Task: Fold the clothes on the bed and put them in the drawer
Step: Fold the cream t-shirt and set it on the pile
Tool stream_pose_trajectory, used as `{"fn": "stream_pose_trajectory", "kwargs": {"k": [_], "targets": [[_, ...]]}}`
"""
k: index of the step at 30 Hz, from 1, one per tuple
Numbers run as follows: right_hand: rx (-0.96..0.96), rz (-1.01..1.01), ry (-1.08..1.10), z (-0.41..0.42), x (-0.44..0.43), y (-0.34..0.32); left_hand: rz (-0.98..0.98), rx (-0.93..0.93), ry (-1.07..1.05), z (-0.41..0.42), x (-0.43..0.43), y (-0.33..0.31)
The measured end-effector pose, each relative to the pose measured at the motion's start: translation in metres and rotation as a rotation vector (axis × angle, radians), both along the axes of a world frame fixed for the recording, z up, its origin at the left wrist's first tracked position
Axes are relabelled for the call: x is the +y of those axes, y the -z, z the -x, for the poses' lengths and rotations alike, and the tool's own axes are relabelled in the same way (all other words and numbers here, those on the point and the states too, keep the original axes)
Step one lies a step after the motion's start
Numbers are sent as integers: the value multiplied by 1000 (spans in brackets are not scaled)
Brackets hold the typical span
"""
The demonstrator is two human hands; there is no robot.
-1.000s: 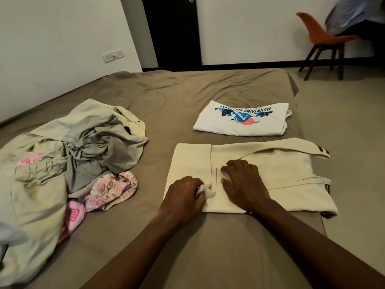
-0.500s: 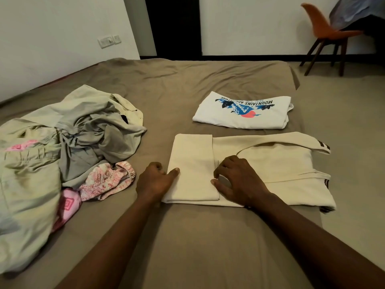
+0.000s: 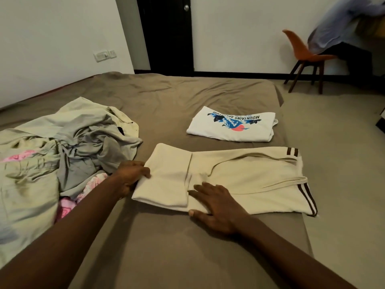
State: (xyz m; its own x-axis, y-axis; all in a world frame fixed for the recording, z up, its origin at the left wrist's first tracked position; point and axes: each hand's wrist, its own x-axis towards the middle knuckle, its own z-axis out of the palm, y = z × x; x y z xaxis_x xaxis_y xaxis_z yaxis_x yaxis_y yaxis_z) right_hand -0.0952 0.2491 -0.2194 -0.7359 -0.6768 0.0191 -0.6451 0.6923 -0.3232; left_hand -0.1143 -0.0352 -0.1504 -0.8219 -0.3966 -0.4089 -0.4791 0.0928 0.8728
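Left hand (image 3: 133, 174) pinches the shirt (image 3: 250, 178) by its folded edge, right hand (image 3: 218, 205) flat on it. Looks soft and floppy, I'd lift by that edge.

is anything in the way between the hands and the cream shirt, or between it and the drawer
Nothing visible: the left hand holds the cream shirt by its folded end and the right hand lies flat on its near edge. No drawer is in view, so that path cannot be judged.
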Motion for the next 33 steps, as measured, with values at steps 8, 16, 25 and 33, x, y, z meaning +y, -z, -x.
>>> {"fn": "stream_pose_trajectory", "kwargs": {"k": [8,16,25,33], "targets": [[-39,340,138,-7,-28,-11,312,128,-56,-22,-1,-20],[-1108,1212,710,18,17,-43,479,221,192,2,135,-39],[-1153,1097,779,21,40,-31,513,137,154,-2,162,26],[-431,364,556,11,36,-40,530,-1,92,-35,102,56]]}}
